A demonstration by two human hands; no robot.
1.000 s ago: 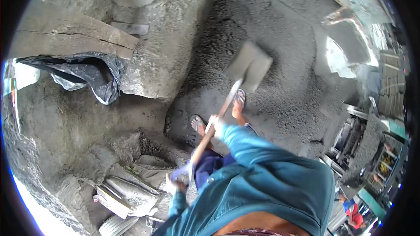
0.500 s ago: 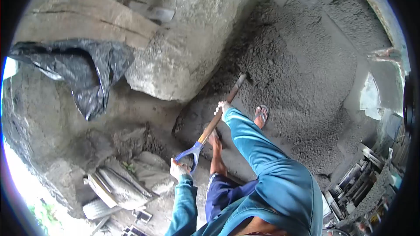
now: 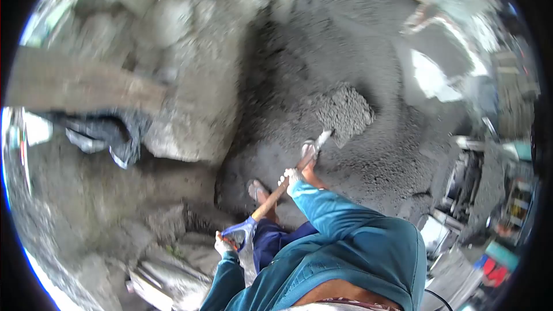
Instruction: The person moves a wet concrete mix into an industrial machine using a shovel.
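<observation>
A shovel [image 3: 269, 204] slants across the view with both my hands on it. My left hand [image 3: 223, 244] is closed on its blue D-shaped grip, low and left. Farther along, my right hand [image 3: 291, 177] wraps round the wooden shaft. The shovel's blade is hidden under a heaped load of grey, wet-looking mix [image 3: 347, 114], which appears raised above the floor. More grey mix [image 3: 397, 178] spreads beneath and around it. My feet, in sandals, stand apart on the grey surface, one close to the shaft's lower end.
At the left a large rock-like block [image 3: 193, 115] rises beside the mix. A wooden plank [image 3: 80, 83] and black plastic sheet [image 3: 118, 132] lie on it. Stacked odds and ends [image 3: 461, 190] line the right side. A pale broken-edged patch [image 3: 429, 75] shows at the upper right.
The shovel's blade end, buried in the mix before, now carries a heaped load. The load is up and toward the right. My view has turned, and both hands keep their hold.
</observation>
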